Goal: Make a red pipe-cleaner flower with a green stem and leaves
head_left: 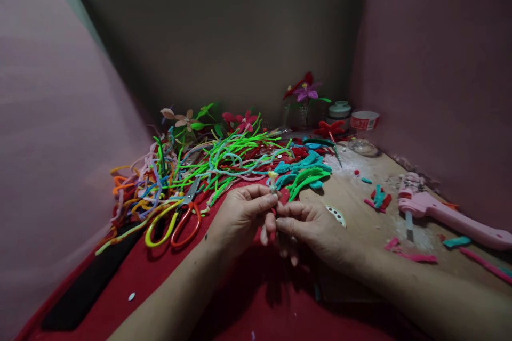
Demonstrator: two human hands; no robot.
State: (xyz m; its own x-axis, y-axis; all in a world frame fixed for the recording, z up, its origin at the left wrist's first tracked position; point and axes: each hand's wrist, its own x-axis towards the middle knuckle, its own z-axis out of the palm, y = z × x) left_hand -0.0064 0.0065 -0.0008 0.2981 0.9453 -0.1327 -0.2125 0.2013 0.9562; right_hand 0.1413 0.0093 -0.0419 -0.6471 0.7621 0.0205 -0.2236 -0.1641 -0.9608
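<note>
My left hand (246, 206) pinches a small yellow-tipped flower centre (273, 176) between thumb and forefinger, holding it upright with a pale stem below. Close beside it, my right hand (310, 224) has thumb and forefinger pressed together just under the left fingertips. Whatever lies in that right pinch is too small and hidden to make out. Both hands are raised over the red cloth (256, 298). Behind them lie green leaf-shaped pieces (308, 178) and teal ones (306, 162) of fuzzy pipe cleaner.
Scissors (186, 221) with yellow and red handles lie left of my hands, before a heap of pipe cleaners (232, 152). On the board (352, 197) at right rest a pink glue gun (444, 210) and scraps. Finished flowers (307, 91) and a lidded jar (339, 112) stand behind.
</note>
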